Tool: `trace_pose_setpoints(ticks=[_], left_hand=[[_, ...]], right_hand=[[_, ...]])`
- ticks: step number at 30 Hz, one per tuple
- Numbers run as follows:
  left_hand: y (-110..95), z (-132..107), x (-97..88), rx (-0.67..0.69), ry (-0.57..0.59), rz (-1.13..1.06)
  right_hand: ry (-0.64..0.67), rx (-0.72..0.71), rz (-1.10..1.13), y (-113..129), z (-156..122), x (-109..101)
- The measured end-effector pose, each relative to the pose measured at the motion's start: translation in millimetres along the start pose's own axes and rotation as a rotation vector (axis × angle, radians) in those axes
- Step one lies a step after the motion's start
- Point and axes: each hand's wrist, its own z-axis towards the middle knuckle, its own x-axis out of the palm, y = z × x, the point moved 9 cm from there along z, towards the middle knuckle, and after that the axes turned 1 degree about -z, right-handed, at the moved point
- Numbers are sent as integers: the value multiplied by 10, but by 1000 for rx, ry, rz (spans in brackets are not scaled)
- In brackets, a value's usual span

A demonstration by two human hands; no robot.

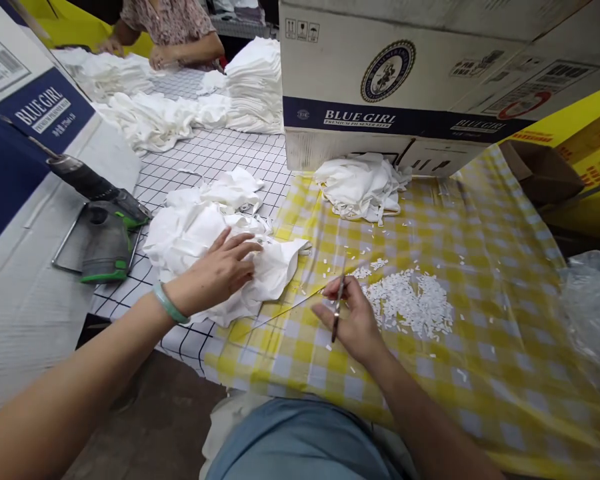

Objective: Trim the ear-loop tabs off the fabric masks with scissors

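Head view: white cloth is touched by left hand, fingers extended; slim tool is gripped by right hand. Surface is obstructed behind by carton, leftward by drill.

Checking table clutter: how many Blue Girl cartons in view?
2: the left carton, at the picture's left edge beside the green-and-black tool; the back carton, standing behind the small white cloth pile. Others could be hidden behind them.

Grey-green drill, beer carton, clear plastic
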Motion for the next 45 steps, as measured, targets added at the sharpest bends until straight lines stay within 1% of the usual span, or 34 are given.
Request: trace_pose_setpoints(ticks=[2, 3, 5, 7, 9, 11, 12, 13, 14, 15, 18, 19, 20, 21, 22, 23, 24, 26, 28, 29, 31, 33, 35, 37, 39, 45], left_hand=[[-200, 102, -99, 29, -16, -152], [-306, 154, -157, 14, -19, -244], [-455, 226, -247, -85, 3, -428], [-505, 225, -259, -231, 59, -599], [-537, 166, -155, -336, 180, -793], [-611, 86, 9, -380, 326, -994], [-664, 57, 79, -381, 377, -1084], [-712, 46, 123, -374, 389, -1154], [-749, 58, 136, -358, 352, -1192], [-774, 90, 113, -332, 263, -1196], [-844, 185, -45, -238, -127, -1127], [-871, 197, -54, -226, -229, -1141], [-887, 204, -16, -236, -300, -1194], [-892, 208, 67, -270, -341, -1274], [-890, 209, 176, -322, -363, -1357], [-883, 203, 285, -378, -384, -1417], [-876, 191, 379, -432, -404, -1441], [-892, 171, 497, -490, -435, -1405], [-969, 184, 545, -476, -429, -1348], [-1023, 199, 558, -453, -415, -1332], [-1130, 234, 565, -399, -390, -1316], [-1214, 263, 563, -355, -370, -1297], [-1274, 287, 569, -326, -343, -1279], [-1318, 305, 576, -303, -316, -1262], [-1346, 312, 579, -289, -301, -1248], [-1381, 308, 626, -281, -277, -1252]], right_hand=[[40, -76, 74, 126, -21, 263], [53, -123, 118, 207, -21, 373], [53, -187, 220, 344, 11, 488], [45, -179, 340, 412, 88, 456], [28, -142, 462, 430, 182, 303], [23, -109, 542, 423, 257, 137], [24, -90, 566, 406, 280, 82], [33, -65, 586, 380, 290, 59], [51, -33, 605, 346, 286, 74], [69, 7, 624, 306, 269, 119], [131, 132, 667, 186, 155, 341], [155, 163, 664, 157, 108, 409], [182, 183, 650, 134, 60, 458], [204, 190, 620, 117, 15, 475], [213, 185, 563, 100, -24, 449], [203, 169, 470, 83, -58, 375], [170, 145, 343, 66, -89, 257], [81, 88, 32, 52, -158, -43], [20, 21, -247, 82, -246, -302], [15, -16, -344, 105, -292, -385], [38, -83, -466, 142, -380, -464], [70, -115, -521, 149, -448, -483], [84, -107, -541, 125, -488, -497], [72, -93, -558, 103, -506, -529], [62, -95, -569, 95, -513, -555], [97, -113, -555, 79, -520, -548]])
